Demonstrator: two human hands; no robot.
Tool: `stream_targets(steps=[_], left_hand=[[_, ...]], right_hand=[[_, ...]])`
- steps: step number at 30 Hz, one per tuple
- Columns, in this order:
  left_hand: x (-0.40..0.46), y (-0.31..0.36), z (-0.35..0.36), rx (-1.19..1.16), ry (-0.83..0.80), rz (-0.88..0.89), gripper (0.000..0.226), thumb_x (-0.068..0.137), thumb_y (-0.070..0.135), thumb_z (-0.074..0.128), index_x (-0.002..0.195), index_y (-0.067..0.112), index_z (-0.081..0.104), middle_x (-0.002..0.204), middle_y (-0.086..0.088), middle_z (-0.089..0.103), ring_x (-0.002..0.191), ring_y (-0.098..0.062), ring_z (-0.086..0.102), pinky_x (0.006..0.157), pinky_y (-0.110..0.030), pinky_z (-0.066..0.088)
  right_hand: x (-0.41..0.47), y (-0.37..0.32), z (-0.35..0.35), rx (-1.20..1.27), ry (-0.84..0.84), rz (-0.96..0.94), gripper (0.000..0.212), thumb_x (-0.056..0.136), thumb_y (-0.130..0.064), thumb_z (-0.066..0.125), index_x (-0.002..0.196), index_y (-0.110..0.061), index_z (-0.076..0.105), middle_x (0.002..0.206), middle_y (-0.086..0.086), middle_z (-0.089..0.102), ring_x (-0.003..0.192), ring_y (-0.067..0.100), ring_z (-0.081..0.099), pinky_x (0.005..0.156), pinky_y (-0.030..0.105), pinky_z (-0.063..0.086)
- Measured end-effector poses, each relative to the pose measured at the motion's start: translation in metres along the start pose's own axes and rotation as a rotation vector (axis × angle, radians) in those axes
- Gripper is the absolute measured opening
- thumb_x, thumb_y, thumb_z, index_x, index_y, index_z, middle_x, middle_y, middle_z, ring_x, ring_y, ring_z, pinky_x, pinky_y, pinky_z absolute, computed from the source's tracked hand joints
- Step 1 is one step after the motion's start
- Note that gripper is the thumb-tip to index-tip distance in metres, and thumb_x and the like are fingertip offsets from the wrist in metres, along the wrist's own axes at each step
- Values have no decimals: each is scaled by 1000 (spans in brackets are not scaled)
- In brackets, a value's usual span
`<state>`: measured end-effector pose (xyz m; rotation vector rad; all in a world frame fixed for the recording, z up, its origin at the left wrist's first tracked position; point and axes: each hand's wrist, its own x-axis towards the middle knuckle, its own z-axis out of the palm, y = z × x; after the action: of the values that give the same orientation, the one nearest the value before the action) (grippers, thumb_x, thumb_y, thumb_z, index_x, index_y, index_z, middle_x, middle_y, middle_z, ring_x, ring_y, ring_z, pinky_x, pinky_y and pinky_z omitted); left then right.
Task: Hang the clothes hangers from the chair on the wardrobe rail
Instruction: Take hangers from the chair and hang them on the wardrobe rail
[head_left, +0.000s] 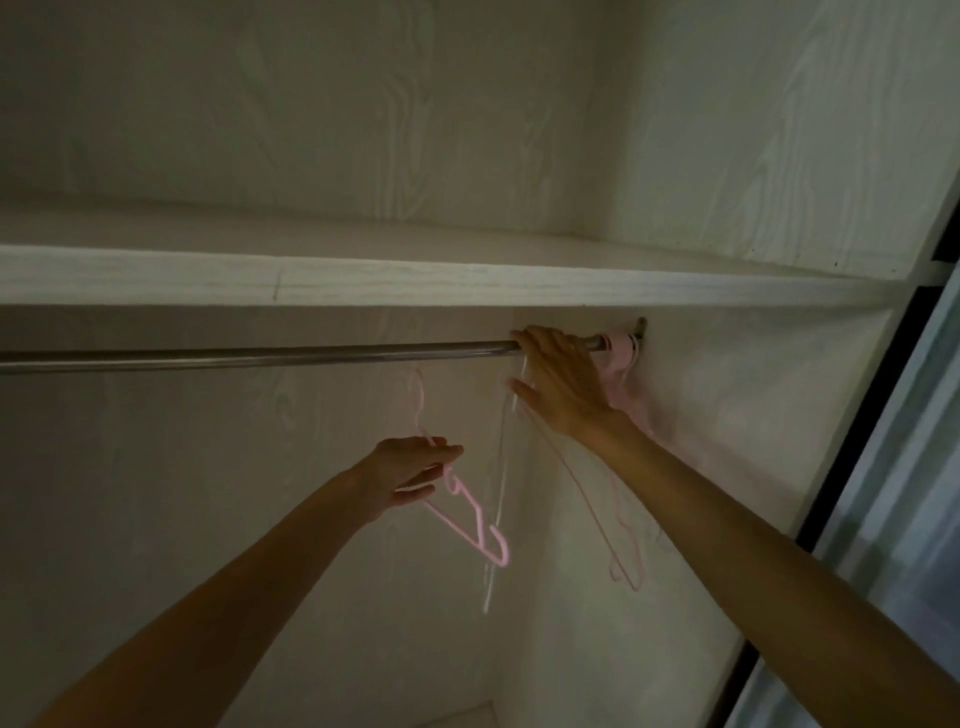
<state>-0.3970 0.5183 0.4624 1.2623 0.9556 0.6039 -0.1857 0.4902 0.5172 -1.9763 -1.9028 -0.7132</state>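
I am reaching my right hand (558, 384) up to the wardrobe rail (260, 356) under the shelf (415, 286), fingers curling over the bar beside the pink hangers (621, 358) already hooked at its right end, while my left hand (410, 470) is pinching another pink hanger (480, 525) lower down, below the rail.

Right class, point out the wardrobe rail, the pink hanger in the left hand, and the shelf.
wardrobe rail (260, 356), head view, bare middle of bar.
pink hanger (470, 525), head view, lower arm.
shelf (415, 283), head view, front edge.
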Motion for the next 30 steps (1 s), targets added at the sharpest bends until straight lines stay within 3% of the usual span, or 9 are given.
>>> stream_targets(steps=[6,9,12,16,22,24,26,27,30], left_hand=[[-2,1,-2,21,8,-6,41,82,15,69,121,11,60,123,-7,63,102,-14,57,83,-25,47],[-3,1,-4,43,14,15,43,83,15,68,124,11,58,125,-9,62,101,-13,57,82,-23,48],[-3,0,-6,74,1,18,44,83,15,68,125,11,57,126,-10,62,104,-15,57,91,-27,44],[-4,0,-8,102,-1,10,44,81,17,70,124,13,58,122,-6,64,96,-11,59,90,-26,44],[-7,2,-7,169,-18,10,47,81,20,71,125,14,57,122,-8,64,105,-14,59,93,-26,46],[-12,3,-4,199,-35,32,47,81,21,70,126,15,57,116,-6,66,101,-12,60,89,-24,47],[-17,4,4,234,-69,67,45,81,25,70,124,17,57,107,1,65,91,-6,60,79,-19,48],[-18,5,10,266,-74,89,44,82,27,70,122,18,57,103,2,64,86,-4,60,72,-16,48],[-22,3,38,454,-69,163,39,82,26,70,117,12,59,94,0,65,76,-6,60,63,-14,50]], right_hand=[[-3,40,4,-68,131,-30,52,80,-19,63,130,-16,52,123,8,59,114,30,53,99,41,35],[-5,52,0,-27,190,-1,48,79,-36,53,122,-17,60,113,9,65,105,31,59,96,40,39],[2,63,1,7,158,117,57,78,-46,55,125,-13,55,112,13,66,107,32,57,100,43,39],[3,79,3,-20,130,168,61,73,-33,74,127,-13,52,109,13,67,108,32,56,99,41,35],[-3,86,-3,21,103,165,65,74,-23,75,132,-10,49,119,17,61,115,34,52,101,40,32],[-10,77,-6,44,134,171,63,77,-29,73,132,-10,49,125,17,58,120,33,49,105,42,32],[-22,52,-9,171,229,165,47,84,-33,65,125,-12,55,119,11,61,114,28,54,99,37,37],[-29,33,-13,328,176,214,38,88,-35,60,118,-11,59,113,8,64,107,25,57,94,34,41],[-47,-23,-16,823,-408,479,48,93,-51,42,101,-10,65,100,5,68,93,20,63,86,32,47]])
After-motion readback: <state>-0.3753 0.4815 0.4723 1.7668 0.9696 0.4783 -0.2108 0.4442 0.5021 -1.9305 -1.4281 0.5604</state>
